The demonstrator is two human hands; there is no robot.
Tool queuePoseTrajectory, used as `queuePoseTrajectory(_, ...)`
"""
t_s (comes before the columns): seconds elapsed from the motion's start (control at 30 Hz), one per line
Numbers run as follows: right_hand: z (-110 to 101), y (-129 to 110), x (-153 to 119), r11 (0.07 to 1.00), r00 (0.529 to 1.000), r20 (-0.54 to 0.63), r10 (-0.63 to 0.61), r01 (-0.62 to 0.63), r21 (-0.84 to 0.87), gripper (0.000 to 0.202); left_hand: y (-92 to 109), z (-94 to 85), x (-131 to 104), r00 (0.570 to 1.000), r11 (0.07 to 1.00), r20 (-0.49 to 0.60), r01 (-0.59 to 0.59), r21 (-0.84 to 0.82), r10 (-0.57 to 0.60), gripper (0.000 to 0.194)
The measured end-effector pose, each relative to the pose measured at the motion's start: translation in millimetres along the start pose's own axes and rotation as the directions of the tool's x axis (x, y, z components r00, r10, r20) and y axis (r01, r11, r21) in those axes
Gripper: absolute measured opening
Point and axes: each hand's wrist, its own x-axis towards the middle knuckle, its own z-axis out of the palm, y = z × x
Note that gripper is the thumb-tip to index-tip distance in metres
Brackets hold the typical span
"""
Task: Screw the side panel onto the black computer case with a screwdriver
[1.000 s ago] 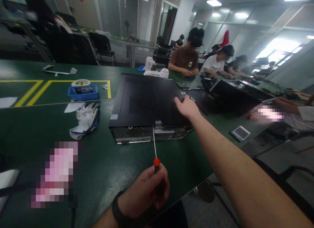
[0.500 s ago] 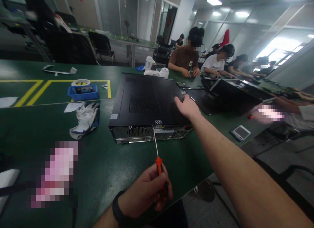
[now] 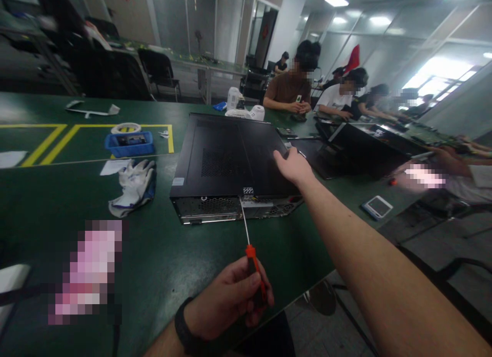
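Note:
A black computer case lies flat on the green table, its rear panel with vents and ports facing me. My left hand, a dark band at its wrist, is closed round the orange-and-black handle of a screwdriver. The screwdriver's thin shaft reaches up to the top edge of the rear panel, near the middle; whether its tip sits in a screw is too small to tell. My right hand grips the right side of the case, thumb on top and the other fingers hidden over the edge.
Left of the case are white-and-blue gloves, a blue bin and a tape roll. White fan-like parts stand behind it. Another open case and a phone-like device are on the right. Several people sit along the table.
My left hand and the screwdriver handle have shifted slightly right, and the handle has turned a little. The shaft's far end stays at the case edge. My right hand stays in place.

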Motion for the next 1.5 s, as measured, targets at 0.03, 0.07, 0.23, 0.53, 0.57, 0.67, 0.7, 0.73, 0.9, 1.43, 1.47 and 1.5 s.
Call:
queuePoseTrajectory(0.03,-0.5,-0.4,-0.3,1.000,1.000,0.002,0.002,-0.002,-0.001,0.072,-0.4,0.3,0.4,1.000,1.000,0.005,-0.016,0.023,0.016,0.028)
queuePoseTrajectory(0.07,-0.9,-0.6,-0.5,1.000,1.000,0.003,0.001,-0.001,-0.001,0.072,-0.8,0.5,0.9,1.000,0.999,0.013,-0.026,0.041,0.025,0.029)
queuePoseTrajectory(0.23,-0.9,-0.3,0.5,1.000,1.000,0.006,0.005,-0.005,0.008,0.072,-0.8,1.4,2.6,0.998,0.997,0.034,-0.055,0.046,0.054,0.030)
queuePoseTrajectory(0.53,0.3,0.0,0.8,1.000,1.000,0.003,0.007,-0.007,0.005,0.071,0.0,-1.0,1.3,1.000,0.999,0.002,0.014,-0.048,-0.014,0.026)
queuePoseTrajectory(0.57,0.0,-0.2,0.4,1.000,1.000,0.003,0.006,-0.006,0.005,0.071,-0.5,-0.8,1.1,1.000,1.000,-0.010,0.005,-0.022,-0.005,0.025)
queuePoseTrajectory(0.67,-1.2,-0.9,-0.7,1.000,1.000,0.000,0.008,-0.008,0.003,0.072,-2.3,-0.6,1.7,0.999,0.998,-0.022,-0.035,0.049,0.036,0.030)
queuePoseTrajectory(0.7,-1.5,-1.1,-0.8,1.000,1.000,0.000,0.008,-0.008,0.002,0.071,-2.9,-0.7,2.2,0.999,0.997,-0.020,-0.045,0.061,0.046,0.033)
queuePoseTrajectory(0.73,-1.6,-1.2,-0.8,1.000,1.000,0.001,0.009,-0.009,0.001,0.071,-3.3,-0.8,2.6,0.998,0.996,-0.014,-0.054,0.067,0.055,0.035)
queuePoseTrajectory(0.9,0.0,-0.4,0.8,1.000,1.000,0.005,0.005,-0.005,0.005,0.073,-2.1,-0.7,3.5,0.999,0.997,-0.003,-0.053,0.055,0.053,0.034)
queuePoseTrajectory(1.43,1.0,0.6,1.7,1.000,1.000,-0.001,0.007,-0.007,0.001,0.070,1.2,3.5,1.0,0.999,0.998,-0.024,-0.036,0.051,0.037,0.036)
queuePoseTrajectory(1.47,0.8,0.4,1.6,1.000,1.000,-0.001,0.008,-0.008,0.000,0.070,0.5,2.7,1.2,0.999,0.998,-0.014,-0.042,0.037,0.042,0.035)
queuePoseTrajectory(1.5,0.7,0.3,1.5,1.000,1.000,-0.001,0.008,-0.008,0.000,0.070,-0.1,2.0,1.3,0.999,0.999,-0.009,-0.044,0.024,0.044,0.034)
